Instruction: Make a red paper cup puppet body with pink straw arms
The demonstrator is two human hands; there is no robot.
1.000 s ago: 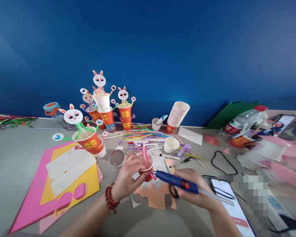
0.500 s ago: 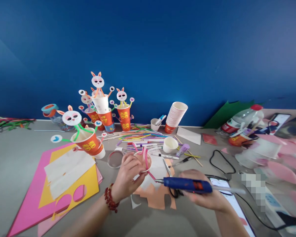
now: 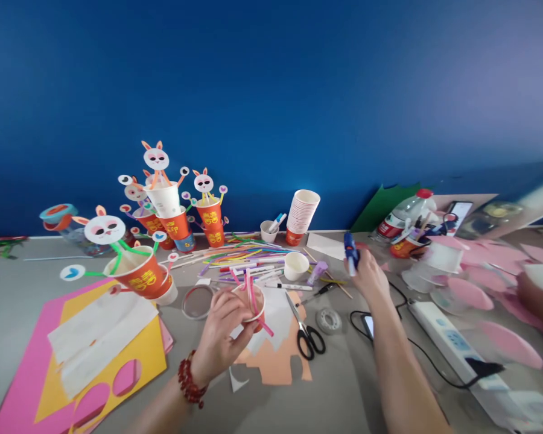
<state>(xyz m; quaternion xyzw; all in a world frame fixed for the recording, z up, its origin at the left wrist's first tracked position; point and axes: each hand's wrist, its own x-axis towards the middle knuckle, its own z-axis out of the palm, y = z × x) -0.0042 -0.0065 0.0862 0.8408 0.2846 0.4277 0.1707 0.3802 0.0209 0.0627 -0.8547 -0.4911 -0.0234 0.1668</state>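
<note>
**Cup at left, glue gun at right**

Held a red paper cup (image 3: 252, 307) in the left hand (image 3: 221, 330), fingers curled round its wall, pink straws (image 3: 250, 286) upright above them. Had scissors (image 3: 310, 339) lying on the desk (image 3: 18, 292) just right of those fingers. Clasped a blue glue gun (image 3: 350, 250) in the right hand (image 3: 368, 277), fingers closed about it, long axis roughly upright, well right of the cup and farther back.

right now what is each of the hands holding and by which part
Left hand grips the paper cup by its side; right hand holds the blue glue gun around its body.
</note>
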